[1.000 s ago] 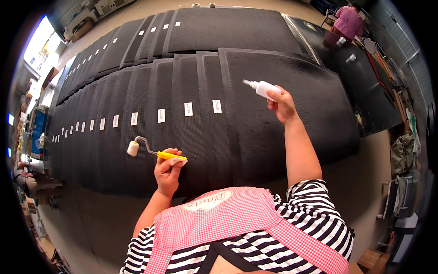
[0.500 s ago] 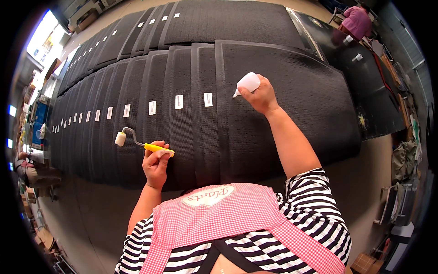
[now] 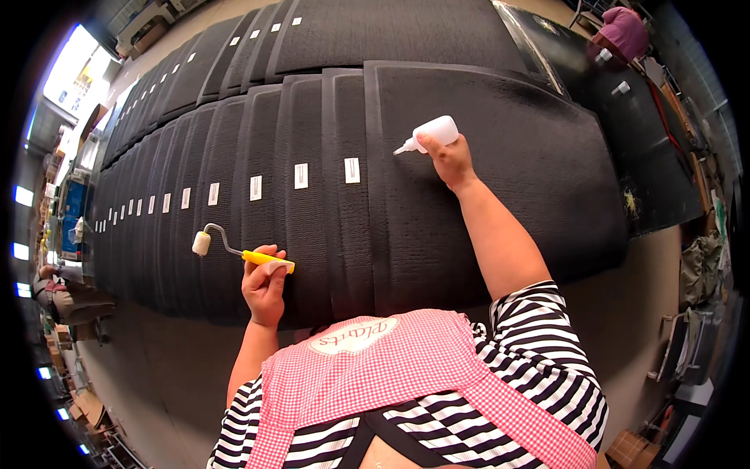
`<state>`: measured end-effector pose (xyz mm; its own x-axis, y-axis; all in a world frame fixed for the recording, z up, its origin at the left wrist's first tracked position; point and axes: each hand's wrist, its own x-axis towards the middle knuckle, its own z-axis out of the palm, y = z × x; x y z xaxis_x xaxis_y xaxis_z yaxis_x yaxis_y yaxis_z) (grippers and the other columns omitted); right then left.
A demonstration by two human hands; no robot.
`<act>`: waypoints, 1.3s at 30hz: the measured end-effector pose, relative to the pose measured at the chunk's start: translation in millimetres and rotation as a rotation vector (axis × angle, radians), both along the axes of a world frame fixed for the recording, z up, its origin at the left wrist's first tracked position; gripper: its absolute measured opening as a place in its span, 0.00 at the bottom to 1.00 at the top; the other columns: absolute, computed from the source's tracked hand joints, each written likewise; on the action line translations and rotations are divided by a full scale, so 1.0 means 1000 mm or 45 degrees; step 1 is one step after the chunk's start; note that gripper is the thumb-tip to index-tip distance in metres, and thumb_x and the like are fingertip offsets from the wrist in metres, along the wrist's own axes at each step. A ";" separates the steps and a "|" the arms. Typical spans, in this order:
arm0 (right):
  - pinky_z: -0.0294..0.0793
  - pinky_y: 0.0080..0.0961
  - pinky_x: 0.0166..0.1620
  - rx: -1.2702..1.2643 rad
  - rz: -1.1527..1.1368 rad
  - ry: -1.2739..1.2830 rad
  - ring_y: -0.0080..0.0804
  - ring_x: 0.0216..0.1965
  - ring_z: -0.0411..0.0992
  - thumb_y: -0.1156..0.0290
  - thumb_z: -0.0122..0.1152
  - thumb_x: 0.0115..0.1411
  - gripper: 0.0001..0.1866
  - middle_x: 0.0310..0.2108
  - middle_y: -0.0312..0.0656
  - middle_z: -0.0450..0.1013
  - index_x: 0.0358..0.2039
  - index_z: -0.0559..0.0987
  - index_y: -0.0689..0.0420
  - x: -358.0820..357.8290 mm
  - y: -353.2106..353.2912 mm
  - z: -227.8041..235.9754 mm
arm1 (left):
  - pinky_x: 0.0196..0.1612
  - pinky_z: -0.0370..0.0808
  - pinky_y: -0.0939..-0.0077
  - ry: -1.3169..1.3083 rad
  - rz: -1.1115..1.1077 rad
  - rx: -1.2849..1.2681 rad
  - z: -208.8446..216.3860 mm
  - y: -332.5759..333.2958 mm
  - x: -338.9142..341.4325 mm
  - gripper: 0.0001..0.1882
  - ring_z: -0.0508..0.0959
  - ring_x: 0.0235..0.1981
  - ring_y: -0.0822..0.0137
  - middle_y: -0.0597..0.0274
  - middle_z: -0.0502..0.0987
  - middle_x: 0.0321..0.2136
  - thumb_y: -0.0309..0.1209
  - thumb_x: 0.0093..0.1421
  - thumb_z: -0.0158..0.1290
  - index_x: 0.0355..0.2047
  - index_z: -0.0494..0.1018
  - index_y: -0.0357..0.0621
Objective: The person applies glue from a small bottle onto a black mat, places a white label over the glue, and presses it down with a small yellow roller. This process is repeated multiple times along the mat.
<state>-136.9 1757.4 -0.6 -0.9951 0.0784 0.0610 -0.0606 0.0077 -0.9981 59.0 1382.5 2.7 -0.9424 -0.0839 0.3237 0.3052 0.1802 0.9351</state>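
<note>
My left hand (image 3: 264, 291) is closed round the yellow handle of a small paint roller (image 3: 256, 256), whose cream roller head points away to the left. A scrap of something pale shows between the thumb and the handle. In my right hand (image 3: 451, 160) is a white squeeze bottle (image 3: 437, 130), tilted so that its narrow nozzle points left and down, close over the black mat on top (image 3: 500, 211). Whether the nozzle touches the mat I cannot tell. To the left, several overlapping black mats (image 3: 305, 117) each carry a small white label (image 3: 351, 170).
Behind lies a second row of overlapping black mats (image 3: 391, 35) with similar labels. A dark table surface (image 3: 656, 184) extends at the right, where a person in purple (image 3: 623, 33) sits at the far end. Another person (image 3: 66, 301) is at the far left edge.
The bottle has tipped further over, its nozzle shifting slightly left and up over the mat. My left hand and the roller have moved slightly left in the picture.
</note>
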 end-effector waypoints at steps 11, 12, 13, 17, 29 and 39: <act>0.73 0.23 0.36 -0.084 -0.042 0.025 0.23 0.33 0.74 0.62 0.68 0.55 0.14 0.31 0.37 0.78 0.33 0.83 0.62 -0.003 -0.002 -0.007 | 0.51 0.78 0.71 0.006 -0.008 -0.021 0.000 0.000 0.000 0.01 0.79 0.47 0.59 0.52 0.71 0.51 0.19 0.61 0.57 0.33 0.78 0.36; 0.73 0.23 0.37 -0.069 -0.034 0.016 0.23 0.33 0.74 0.62 0.68 0.55 0.14 0.31 0.37 0.78 0.33 0.83 0.61 -0.003 -0.002 -0.008 | 0.51 0.78 0.71 0.008 -0.010 -0.028 0.000 0.000 0.000 0.01 0.79 0.47 0.59 0.52 0.71 0.51 0.19 0.61 0.57 0.33 0.78 0.36; 0.73 0.23 0.37 -0.064 -0.040 0.020 0.23 0.33 0.74 0.62 0.68 0.55 0.14 0.31 0.37 0.78 0.33 0.83 0.61 -0.003 -0.002 -0.009 | 0.51 0.77 0.71 0.007 -0.024 -0.030 0.000 -0.001 0.000 0.02 0.79 0.48 0.59 0.53 0.71 0.51 0.20 0.61 0.57 0.35 0.78 0.36; 0.73 0.23 0.36 -0.044 -0.057 0.026 0.23 0.33 0.74 0.61 0.68 0.55 0.15 0.31 0.38 0.78 0.32 0.83 0.61 -0.002 -0.003 -0.008 | 0.53 0.75 0.70 0.020 -0.056 -0.034 -0.002 -0.004 0.001 0.04 0.78 0.49 0.59 0.53 0.71 0.52 0.20 0.62 0.55 0.37 0.78 0.37; 0.72 0.23 0.34 -0.005 -0.033 -0.002 0.23 0.31 0.74 0.61 0.68 0.54 0.15 0.30 0.38 0.78 0.32 0.83 0.62 0.014 -0.002 -0.003 | 0.51 0.78 0.71 0.016 -0.034 0.023 -0.002 -0.002 0.000 0.02 0.79 0.49 0.59 0.52 0.71 0.52 0.19 0.61 0.57 0.35 0.78 0.35; 0.72 0.22 0.33 0.011 0.006 -0.021 0.22 0.31 0.73 0.61 0.68 0.56 0.15 0.29 0.37 0.78 0.32 0.83 0.62 0.030 -0.003 0.004 | 0.50 0.79 0.72 0.022 -0.024 0.022 -0.001 -0.001 -0.001 0.02 0.79 0.48 0.60 0.52 0.71 0.51 0.19 0.60 0.58 0.33 0.78 0.36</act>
<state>-106.9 1754.8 3.1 -0.9963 0.0729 0.0454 -0.0443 0.0159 -0.9989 58.2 1381.0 1.7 -0.9382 -0.0722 0.3385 0.3243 0.1581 0.9326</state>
